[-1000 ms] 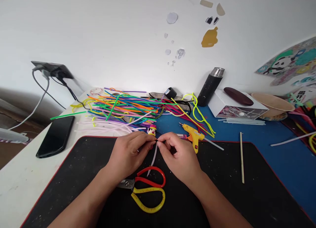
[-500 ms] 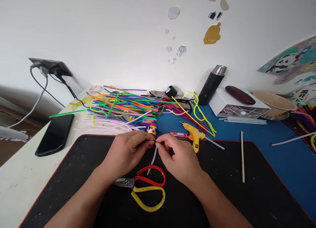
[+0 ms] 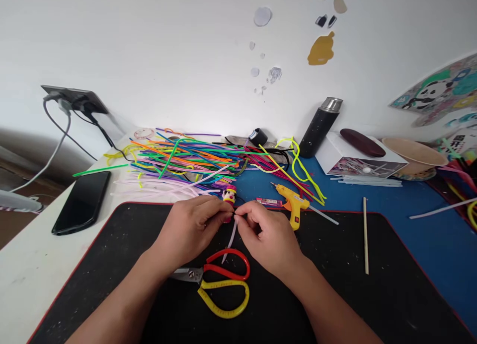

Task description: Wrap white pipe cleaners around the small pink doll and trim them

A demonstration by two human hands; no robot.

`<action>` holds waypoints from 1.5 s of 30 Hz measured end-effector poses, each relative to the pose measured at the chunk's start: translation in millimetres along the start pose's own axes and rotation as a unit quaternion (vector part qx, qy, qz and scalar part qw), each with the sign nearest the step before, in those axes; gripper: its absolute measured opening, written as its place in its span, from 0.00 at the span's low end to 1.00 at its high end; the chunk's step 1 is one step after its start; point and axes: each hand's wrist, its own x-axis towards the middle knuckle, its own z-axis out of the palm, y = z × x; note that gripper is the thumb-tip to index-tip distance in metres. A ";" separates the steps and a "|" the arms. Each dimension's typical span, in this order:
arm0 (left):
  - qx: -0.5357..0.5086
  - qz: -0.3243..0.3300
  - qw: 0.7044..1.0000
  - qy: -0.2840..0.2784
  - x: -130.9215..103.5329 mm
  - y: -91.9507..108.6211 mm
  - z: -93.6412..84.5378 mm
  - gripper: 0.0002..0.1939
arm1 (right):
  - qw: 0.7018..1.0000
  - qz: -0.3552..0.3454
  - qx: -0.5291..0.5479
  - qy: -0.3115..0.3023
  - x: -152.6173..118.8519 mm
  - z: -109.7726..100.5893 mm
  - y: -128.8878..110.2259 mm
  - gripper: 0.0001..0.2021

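Note:
My left hand (image 3: 194, 225) is closed in a pinch, thumb against forefinger. Almost touching it, my right hand (image 3: 268, 235) pinches too. A tiny dark bit shows where the fingertips meet, too small to make out. Just below the fingers, a pale pipe cleaner (image 3: 230, 244) slants down over the black mat; its upper end is hidden at the fingertips. Behind my left fingers stands a small figure (image 3: 229, 194) with a yellow and pink face. Nearer to me, scissors (image 3: 224, 299) with one red and one yellow handle lie on the mat, blades partly behind my left wrist.
A heap of coloured pipe cleaners (image 3: 186, 158) lies at the back. To the right are a yellow glue gun (image 3: 294, 202), a wooden stick (image 3: 365, 235), a black flask (image 3: 321, 128) and a white box (image 3: 357, 158). A phone (image 3: 82, 202) rests at the left.

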 end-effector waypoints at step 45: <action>-0.048 -0.020 0.998 -0.019 1.5 7.4 -0.6 0.09 | 0.999 0.005 0.015 0.033 -3.1 8.1 -1.6 0.05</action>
